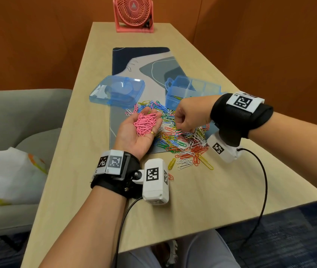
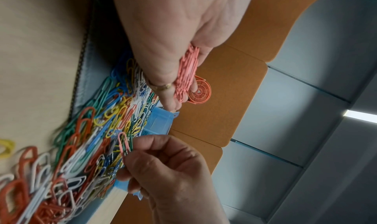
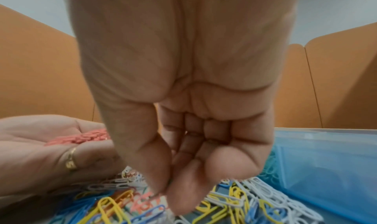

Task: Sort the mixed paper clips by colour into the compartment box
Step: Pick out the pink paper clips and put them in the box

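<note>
I am in the middle of gathering the pink clips, and the mixed pile (image 1: 175, 132) is my landmark. At its near edge a few yellow, white and orange clips lie strayed onto the bare counter (image 1: 192, 200). Just left of the pile, my left hand (image 1: 134, 134) lies palm up, fingers loosely cupped and apart, carrying a heap of pink clips (image 1: 146, 122). Over the middle of the pile my right hand (image 1: 189, 117) has its grip closed, thumb and forefinger pinching one pink clip (image 2: 124, 144) just clear of the tangle. Beyond the pile stands the compartment box (image 1: 192, 88); yellow clips show in one compartment. Its lid (image 1: 117, 91) lies beyond the pile to the left. As I judge it, the next move is to lift this clip free without dragging neighbours, drop it into my left palm, then later tip the handful into an unused compartment.
</note>
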The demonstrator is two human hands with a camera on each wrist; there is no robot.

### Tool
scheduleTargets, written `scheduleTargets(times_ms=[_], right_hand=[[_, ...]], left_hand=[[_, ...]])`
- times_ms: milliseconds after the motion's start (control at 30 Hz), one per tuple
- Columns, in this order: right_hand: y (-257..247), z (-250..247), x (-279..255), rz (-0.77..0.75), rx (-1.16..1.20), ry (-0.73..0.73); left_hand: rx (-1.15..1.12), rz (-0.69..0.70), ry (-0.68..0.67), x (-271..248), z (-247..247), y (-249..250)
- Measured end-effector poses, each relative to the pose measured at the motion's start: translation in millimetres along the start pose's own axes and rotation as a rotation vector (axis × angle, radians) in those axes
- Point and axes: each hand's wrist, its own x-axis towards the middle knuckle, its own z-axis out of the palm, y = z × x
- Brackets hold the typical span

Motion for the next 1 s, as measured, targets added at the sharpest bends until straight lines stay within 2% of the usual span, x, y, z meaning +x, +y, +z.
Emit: scheduleTargets(times_ms=[200,467,700,1000], right_hand=[[1,-7,0,-0.015,0.118,0.042],[-1,-2,3,-0.039,-0.051,0.147],[-4,11,5,-0.056,-0.03,0.097],[-1,13,8,-0.059,-0.052,0.133]], left_hand=[[0.005,0.003,0.006,0,0,0],[-0.005,0.003,0.0,1,-2,0],[0.002,0.013,0.014,-1,1,1],[-0.003,0.014,0.021,-2,1,2]])
